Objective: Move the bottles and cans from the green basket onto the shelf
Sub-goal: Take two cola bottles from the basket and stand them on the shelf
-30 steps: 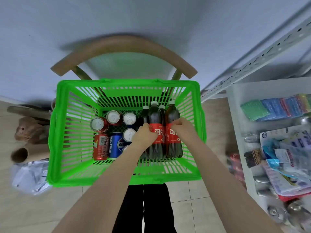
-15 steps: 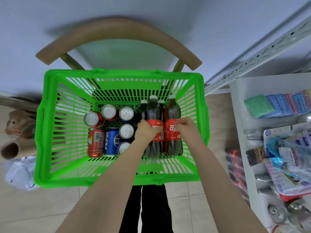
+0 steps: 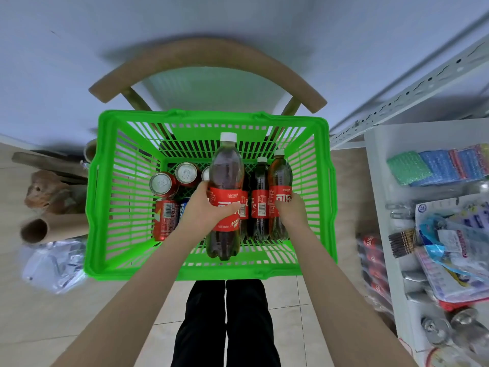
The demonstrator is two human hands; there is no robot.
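- Red-labelled cola bottle (image 3: pixel 225 197): gripped around its label by the left hand (image 3: pixel 205 207), now lifted above its neighbours inside the green basket (image 3: pixel 105 197).
- Right hand (image 3: pixel 289 210): wrapped around the rightmost bottle (image 3: pixel 279 181), which remains standing.
- Cans (image 3: pixel 164 184): unmoved, left of the bottles.
- Shelf (image 3: pixel 381 181): right of the basket.
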